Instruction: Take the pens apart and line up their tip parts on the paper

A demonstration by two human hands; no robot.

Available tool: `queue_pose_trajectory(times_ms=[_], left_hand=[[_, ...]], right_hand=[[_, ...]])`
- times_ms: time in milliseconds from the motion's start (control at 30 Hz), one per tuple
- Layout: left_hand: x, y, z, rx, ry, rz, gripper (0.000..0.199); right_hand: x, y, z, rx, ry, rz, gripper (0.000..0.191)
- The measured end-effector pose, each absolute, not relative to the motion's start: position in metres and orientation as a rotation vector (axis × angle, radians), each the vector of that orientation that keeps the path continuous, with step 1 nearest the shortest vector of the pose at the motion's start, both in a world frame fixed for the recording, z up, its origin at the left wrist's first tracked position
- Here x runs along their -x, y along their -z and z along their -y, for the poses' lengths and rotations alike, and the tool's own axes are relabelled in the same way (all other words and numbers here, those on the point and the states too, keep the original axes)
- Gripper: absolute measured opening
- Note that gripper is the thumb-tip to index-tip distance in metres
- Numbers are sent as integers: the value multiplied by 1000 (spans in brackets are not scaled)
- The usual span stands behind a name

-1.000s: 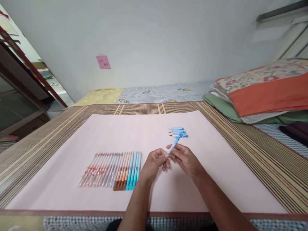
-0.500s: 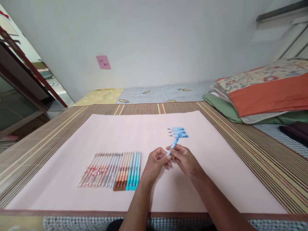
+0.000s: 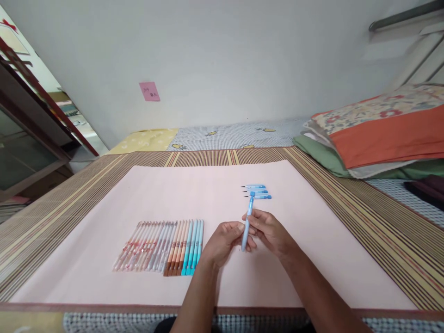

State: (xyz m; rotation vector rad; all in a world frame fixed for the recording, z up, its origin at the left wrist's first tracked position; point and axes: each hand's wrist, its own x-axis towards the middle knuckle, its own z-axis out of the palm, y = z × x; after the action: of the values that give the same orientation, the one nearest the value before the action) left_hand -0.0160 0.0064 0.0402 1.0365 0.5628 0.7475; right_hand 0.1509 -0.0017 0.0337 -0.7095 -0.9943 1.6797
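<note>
A light-blue pencil [image 3: 246, 233] with a darker blue end stands nearly upright between my hands, just above the pink sheet. My right hand [image 3: 268, 230] pinches it around the middle, thumb in front. From the other side, my left hand [image 3: 224, 240] holds it with curled fingers, the thumb tip against the barrel; some fingertips are hidden. Beyond the pencil's top lie three similar blue pencils [image 3: 255, 191] in a stack of rows, their dark points facing left. To the left of my left hand, several pens in a neat row include turquoise pens [image 3: 193, 249], brown-and-peach pens [image 3: 176, 249] and clear patterned pens [image 3: 144, 245].
The pink sheet [image 3: 187, 185] lies on a striped woven mat [image 3: 333, 185]. Folded bedding [image 3: 378, 134] is piled at the right. A pink note [image 3: 149, 91] is stuck on the wall behind.
The pencil in my hands has turned from a slant to nearly upright, and its lower end now shows below my fingers. The laid-out pens and pencils have not moved.
</note>
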Motion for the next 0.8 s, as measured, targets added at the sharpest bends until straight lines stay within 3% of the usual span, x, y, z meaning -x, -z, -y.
queue_pose_trajectory(times_ms=[567,800], left_hand=[[7,-33,-7,-1046,-937,-735,43],[8,-32,-6,-1014,-849,-682,38]], right_hand=[[-143,-25,-4,893,-1578,921,40],[-146,-23,-4,904,-1624,844,42]])
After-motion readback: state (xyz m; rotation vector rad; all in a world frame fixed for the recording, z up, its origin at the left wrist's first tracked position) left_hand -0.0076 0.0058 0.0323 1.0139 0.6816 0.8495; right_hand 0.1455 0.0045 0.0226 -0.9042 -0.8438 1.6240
